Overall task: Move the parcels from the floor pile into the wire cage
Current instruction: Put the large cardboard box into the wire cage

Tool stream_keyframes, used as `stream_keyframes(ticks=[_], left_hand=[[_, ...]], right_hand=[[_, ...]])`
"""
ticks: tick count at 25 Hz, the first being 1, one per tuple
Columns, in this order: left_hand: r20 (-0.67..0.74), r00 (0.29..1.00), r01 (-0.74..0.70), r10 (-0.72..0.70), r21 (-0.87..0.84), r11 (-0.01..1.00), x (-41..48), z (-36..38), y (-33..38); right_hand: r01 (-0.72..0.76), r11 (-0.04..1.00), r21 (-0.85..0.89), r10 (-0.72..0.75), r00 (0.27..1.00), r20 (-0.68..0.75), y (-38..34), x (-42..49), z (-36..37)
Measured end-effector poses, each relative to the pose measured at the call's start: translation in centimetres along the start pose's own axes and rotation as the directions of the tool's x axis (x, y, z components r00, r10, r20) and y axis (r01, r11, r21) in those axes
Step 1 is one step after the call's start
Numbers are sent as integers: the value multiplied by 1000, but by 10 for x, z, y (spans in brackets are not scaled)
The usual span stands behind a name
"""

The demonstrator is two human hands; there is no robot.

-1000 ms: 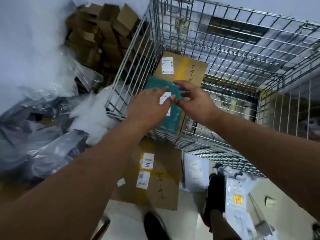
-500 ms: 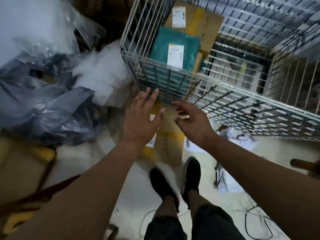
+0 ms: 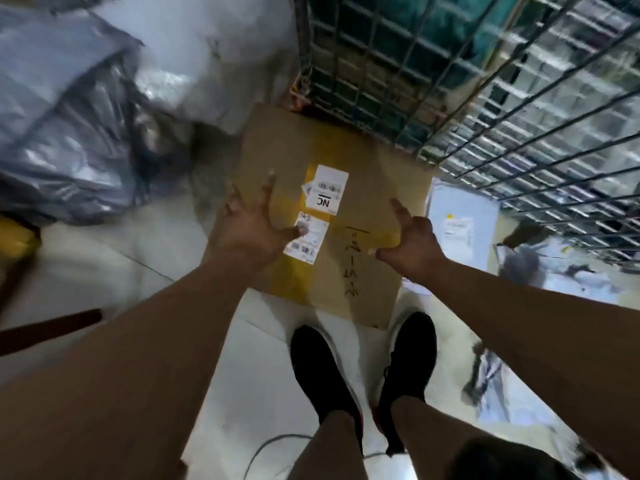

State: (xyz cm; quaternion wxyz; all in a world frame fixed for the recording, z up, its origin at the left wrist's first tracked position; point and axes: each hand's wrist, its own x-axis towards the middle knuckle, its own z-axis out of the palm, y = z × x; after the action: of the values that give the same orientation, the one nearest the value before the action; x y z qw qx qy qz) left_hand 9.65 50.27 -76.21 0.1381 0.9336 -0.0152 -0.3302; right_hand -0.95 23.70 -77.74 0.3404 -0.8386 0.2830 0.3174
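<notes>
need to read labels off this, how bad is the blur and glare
Head view: motion blur smears the crumpled grey plastic bags at left and the metal wire cage upper right. Head view: the flat brown cardboard parcel and its white printed label are sharper; "NC" reads, fine print does not. Head view: bright sheen on the bags; cage bars bow slightly.

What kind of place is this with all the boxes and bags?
Probably a parcel sorting depot: a labelled cardboard parcel lies on the floor, grey mailer bags are piled beside it, and a wire cage holds more.
</notes>
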Motion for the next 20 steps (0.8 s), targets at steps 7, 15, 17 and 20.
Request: stream_keyframes(ticks=[7,15,17,20], left_hand=[[-10,995,99,-100,-68,993,101,59,-89],[-44,997,62,-65,-81,995,117,78,-99],[-65,992,101,-111,-147,984,117,81,-98],[-93,969,193,-227,-281,940,99,91,-102]], right_hand=[[-112,984,-142,75,966,-247,50,102,64],[-24,996,87,41,978,-205,73,107,76],[4,989,148,25,980,-197,74,105,76],[-9,996,89,29,974,-226,69,88,87]])
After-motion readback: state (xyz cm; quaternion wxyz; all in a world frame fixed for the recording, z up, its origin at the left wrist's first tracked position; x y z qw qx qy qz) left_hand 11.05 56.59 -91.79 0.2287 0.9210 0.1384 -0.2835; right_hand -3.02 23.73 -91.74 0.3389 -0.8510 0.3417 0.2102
